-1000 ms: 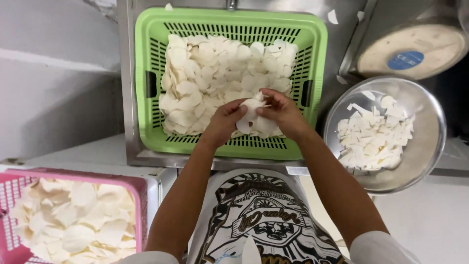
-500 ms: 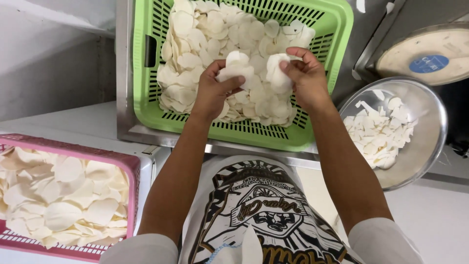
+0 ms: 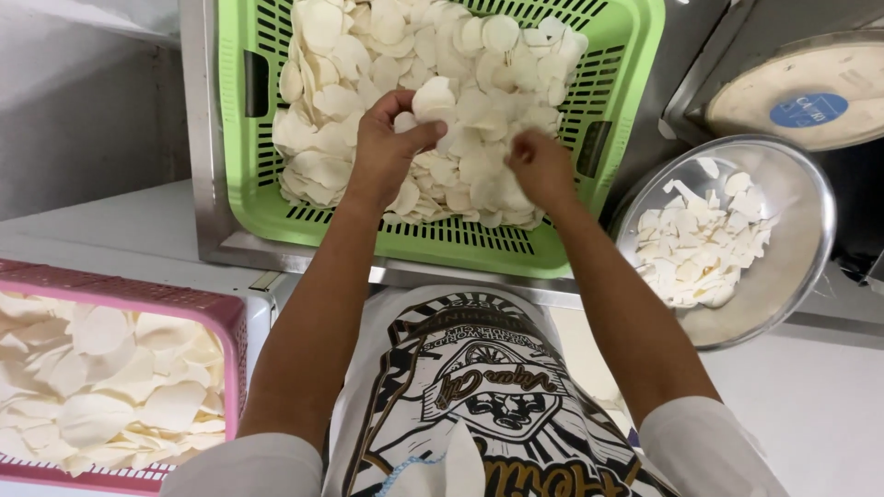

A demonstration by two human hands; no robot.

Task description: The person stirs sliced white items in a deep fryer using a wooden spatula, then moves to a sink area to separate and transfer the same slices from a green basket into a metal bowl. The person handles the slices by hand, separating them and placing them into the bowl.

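Note:
A green slotted basket (image 3: 619, 110) sits in a steel sink and is heaped with thin white round slices (image 3: 350, 55). My left hand (image 3: 382, 147) is over the middle of the heap, fingers pinched on a small stack of slices (image 3: 433, 99). Just to its right, my right hand (image 3: 539, 166) rests low on the pile with fingers curled down into the slices; what it grips is hidden.
A pink basket (image 3: 184, 308) with more white slices stands at lower left on the white counter. A steel bowl (image 3: 792, 276) with smaller broken pieces sits at right. A round lidded container (image 3: 810, 92) is behind it. Steel sink rim (image 3: 198, 138) frames the green basket.
Both hands had lifted slices and held them apart; now the right hand has dropped back onto the pile while the left still holds a stack. The view has moved closer.

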